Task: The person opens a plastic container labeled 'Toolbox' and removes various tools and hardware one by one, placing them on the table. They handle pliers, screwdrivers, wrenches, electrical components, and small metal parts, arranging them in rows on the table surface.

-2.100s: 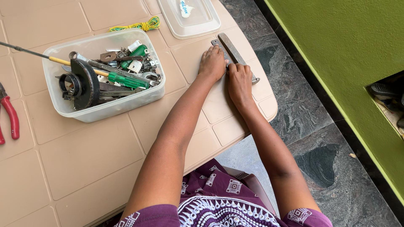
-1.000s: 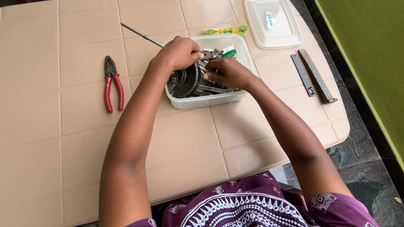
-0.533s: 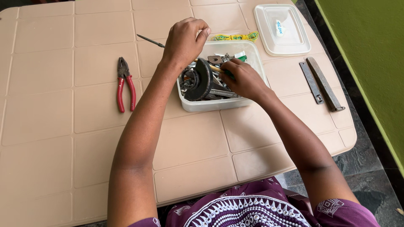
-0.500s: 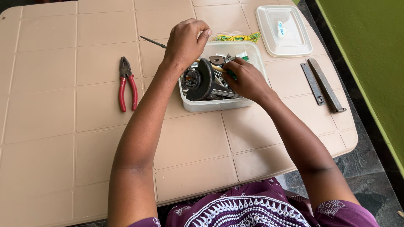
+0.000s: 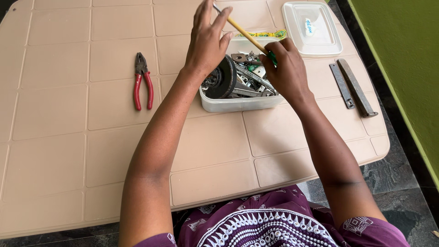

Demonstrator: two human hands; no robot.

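Both forearms reach forward over the beige worktop (image 5: pixel 59 114), raised above a clear plastic tub (image 5: pixel 238 103) full of metal tools. The right hand (image 5: pixel 286 71) has its fingers clenched around the green handle of a long screwdriver (image 5: pixel 249 35) (only a sliver of green shows past the knuckles), and the yellow shaft slants up and to the left above the tub. The left hand (image 5: pixel 206 40) is held higher, fingers loosely released and spread, the thumb and fingertips touching the shaft near its far end. Red-handled pliers (image 5: pixel 142 81) lie well to the left; a clear lid (image 5: pixel 312 28) and two metal bars (image 5: pixel 353 87) lie to the right.
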